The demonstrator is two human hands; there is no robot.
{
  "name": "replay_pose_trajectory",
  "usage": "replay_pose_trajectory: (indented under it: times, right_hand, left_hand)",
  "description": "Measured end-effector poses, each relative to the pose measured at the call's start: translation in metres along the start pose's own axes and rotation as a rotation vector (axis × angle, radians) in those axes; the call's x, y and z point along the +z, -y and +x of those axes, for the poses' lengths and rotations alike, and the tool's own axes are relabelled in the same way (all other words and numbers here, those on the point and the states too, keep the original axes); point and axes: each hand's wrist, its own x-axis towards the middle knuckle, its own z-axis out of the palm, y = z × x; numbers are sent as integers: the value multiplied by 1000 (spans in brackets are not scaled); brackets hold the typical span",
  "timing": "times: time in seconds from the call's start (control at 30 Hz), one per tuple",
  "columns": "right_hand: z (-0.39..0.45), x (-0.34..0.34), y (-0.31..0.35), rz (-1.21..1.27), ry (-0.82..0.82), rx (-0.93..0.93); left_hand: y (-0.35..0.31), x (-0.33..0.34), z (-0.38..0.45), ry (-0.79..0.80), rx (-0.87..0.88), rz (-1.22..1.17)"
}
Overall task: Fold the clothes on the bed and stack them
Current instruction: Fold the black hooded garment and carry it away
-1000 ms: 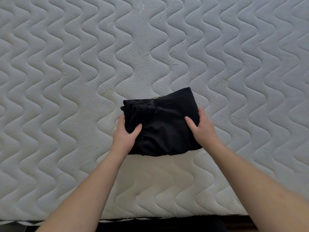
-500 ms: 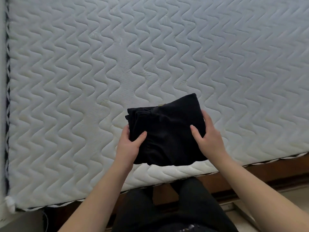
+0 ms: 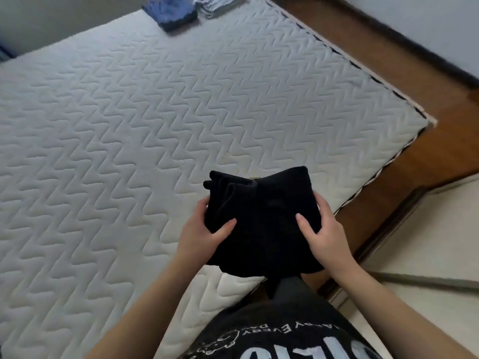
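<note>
while both hands grip folded black garment, quilted white mattress spans wooden frame; blue stack at far corner.

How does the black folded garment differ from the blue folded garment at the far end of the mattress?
The black garment is held up by the left hand and right hand; the blue garment lies untouched on the mattress. The black one is near the person, the blue one far away. Both are folded.
</note>
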Motion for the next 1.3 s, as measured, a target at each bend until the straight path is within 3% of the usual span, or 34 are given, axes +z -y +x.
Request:
replay_pose_trajectory:
  times: [0.27,0.6,0.87,1.3]
  right_hand:
    - [-56,-55,-8,-12,-246,98]
    - [-89,-127,-52,34,-483,270]
    - [-70,-187,-82,43,-556,320]
    - [12,-240,-102,66,-576,366]
  left_hand:
    - [-50,40,2,328,182,111]
    - [-120,145,25,533,270,154]
    - [-163,229,32,542,278,179]
    - [-202,284,113,560,213,80]
